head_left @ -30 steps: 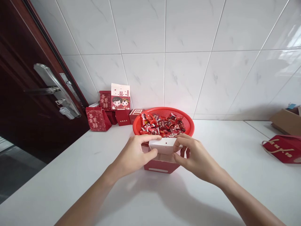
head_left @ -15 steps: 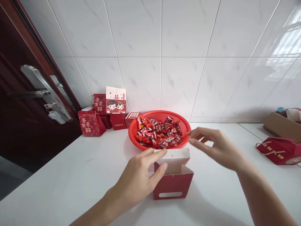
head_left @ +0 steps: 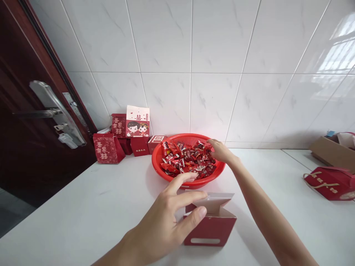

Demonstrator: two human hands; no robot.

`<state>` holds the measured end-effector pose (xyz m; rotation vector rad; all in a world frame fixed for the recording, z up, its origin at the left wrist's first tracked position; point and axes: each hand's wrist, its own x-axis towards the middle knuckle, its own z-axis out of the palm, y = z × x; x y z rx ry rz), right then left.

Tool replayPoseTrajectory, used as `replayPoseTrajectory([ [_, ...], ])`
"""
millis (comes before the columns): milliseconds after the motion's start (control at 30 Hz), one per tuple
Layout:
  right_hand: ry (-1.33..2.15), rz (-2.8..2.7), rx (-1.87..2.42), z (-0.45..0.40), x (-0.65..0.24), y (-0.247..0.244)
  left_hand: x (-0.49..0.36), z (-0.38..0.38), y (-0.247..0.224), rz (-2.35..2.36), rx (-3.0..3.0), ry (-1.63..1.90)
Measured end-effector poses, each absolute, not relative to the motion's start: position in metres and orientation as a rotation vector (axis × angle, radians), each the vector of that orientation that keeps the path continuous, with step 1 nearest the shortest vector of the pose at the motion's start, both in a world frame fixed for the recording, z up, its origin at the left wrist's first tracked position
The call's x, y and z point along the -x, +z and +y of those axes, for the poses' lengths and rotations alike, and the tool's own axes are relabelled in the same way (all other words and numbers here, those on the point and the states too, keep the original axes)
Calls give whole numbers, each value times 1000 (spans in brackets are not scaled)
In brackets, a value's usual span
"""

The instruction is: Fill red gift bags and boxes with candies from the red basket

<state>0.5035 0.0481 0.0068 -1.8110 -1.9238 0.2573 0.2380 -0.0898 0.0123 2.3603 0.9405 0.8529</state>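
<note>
A red paper box with its white-lined top open stands on the white table near the front. My left hand is at its left edge, fingers apart, the thumb and a finger over the box opening. Behind the box sits a round red basket full of red-wrapped candies. My right hand reaches over the basket's right rim, its fingertips down by the candies and partly hidden; whether they grip a candy does not show.
Several red gift boxes stand against the tiled wall at the left, beside a dark door with a metal handle. At the right edge lie a red box with a cord and a brown carton.
My right hand has moved forward and left from beside the basket to its right rim. The open box sits slightly nearer and further right in view, and my left hand's fingers have spread.
</note>
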Motion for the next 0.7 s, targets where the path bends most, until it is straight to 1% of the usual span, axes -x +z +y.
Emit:
replayPoseTrajectory([
  [200, 362, -1844, 1788, 83, -503, 0, -236, -90, 16, 895, -2359, 965],
  [367, 537, -1698, 1559, 83, -506, -1, -231, -74, 22, 887, -2293, 1117],
  [433, 615, -1618, 1431, 73, -505, 1, -227, -57, 21, 913, -2227, 1170],
  [567, 883, -1434, 1124, 49, -495, 8, -227, -7, 12, 1009, -2043, 1207],
  [700, 966, -1401, 1030, 35, -481, 13, -250, 36, 2, 961, -1841, 1129],
])
